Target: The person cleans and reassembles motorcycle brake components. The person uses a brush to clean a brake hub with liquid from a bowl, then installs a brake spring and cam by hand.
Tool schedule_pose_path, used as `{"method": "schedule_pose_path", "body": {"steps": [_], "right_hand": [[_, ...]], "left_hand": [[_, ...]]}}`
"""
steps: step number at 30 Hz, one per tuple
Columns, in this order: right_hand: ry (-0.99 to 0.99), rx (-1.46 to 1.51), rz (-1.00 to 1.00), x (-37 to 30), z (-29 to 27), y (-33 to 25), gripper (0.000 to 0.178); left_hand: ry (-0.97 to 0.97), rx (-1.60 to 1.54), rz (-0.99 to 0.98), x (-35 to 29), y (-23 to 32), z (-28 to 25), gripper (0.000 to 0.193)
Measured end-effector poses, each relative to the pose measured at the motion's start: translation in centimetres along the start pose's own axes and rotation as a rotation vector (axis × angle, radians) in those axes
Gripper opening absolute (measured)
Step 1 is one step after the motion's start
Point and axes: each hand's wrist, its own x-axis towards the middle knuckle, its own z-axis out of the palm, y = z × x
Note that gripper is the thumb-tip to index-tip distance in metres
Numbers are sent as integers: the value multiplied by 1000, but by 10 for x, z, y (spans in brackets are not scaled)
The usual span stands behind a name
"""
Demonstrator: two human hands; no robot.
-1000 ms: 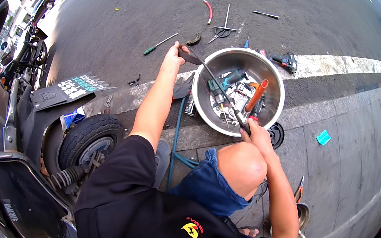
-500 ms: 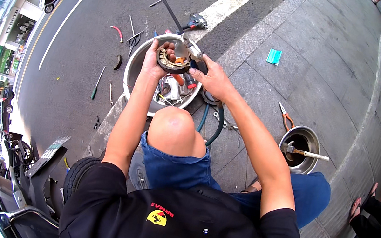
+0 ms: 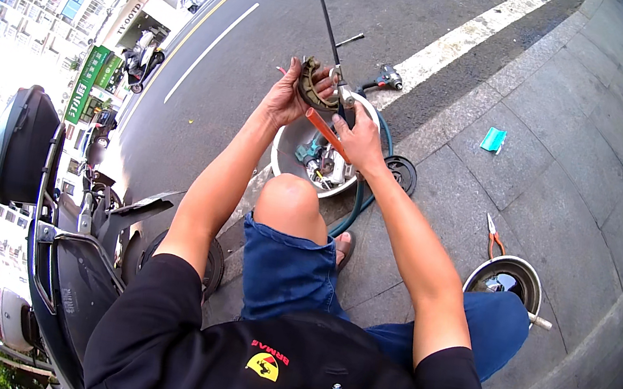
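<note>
My left hand (image 3: 285,97) is closed around a curved, brownish brake shoe (image 3: 312,87), holding it above the far part of a round white tub (image 3: 279,160). To its right, my right hand (image 3: 359,139) grips a silvery metal part (image 3: 349,98) at the tub's far rim. A long thin black strip (image 3: 325,15) runs up and away from that metal part. An orange bar-like handle (image 3: 326,133) slants beside my right fingers; whether they touch it I cannot tell. Inside the tub lie a teal tool (image 3: 308,150) and several white and metal pieces.
A power drill (image 3: 385,77) lies beyond the tub. A hose (image 3: 357,209) and a black disc (image 3: 402,175) are at its right. Orange-handled pliers (image 3: 494,240), a metal bowl (image 3: 537,286) with dark liquid and a teal packet (image 3: 493,140) sit on the paving. A motorcycle (image 3: 77,273) stands at left.
My view has swung, shifting the scene rightward. The brake shoe in my left hand has turned from lying flat to more upright. The orange handle now shows higher, beside my right hand.
</note>
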Motion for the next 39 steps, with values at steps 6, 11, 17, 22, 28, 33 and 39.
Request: {"method": "schedule_pose_path", "body": {"steps": [6,11,17,22,28,33,39], "right_hand": [[-32,-2,38,-22,8,-11,43],[-259,-257,19,-37,3,4,57],[-595,-625,118,-60,18,32,30],[-667,-618,151,-45,78,41,27],[-772,-775,293,-11,130,53,26],[-760,-761,366,-6,161,70,34],[-843,-833,274,0,187,93,39]], "left_hand": [[319,73,4,30,7,-18,57],[338,-192,259,10,76,-147,32],[617,-257,430,-3,106,-244,37],[683,-195,408,-1,115,-346,39],[716,-228,295,29,89,-389,41],[790,-310,328,-7,77,-467,40],[655,-366,264,-14,60,-471,37]]}}
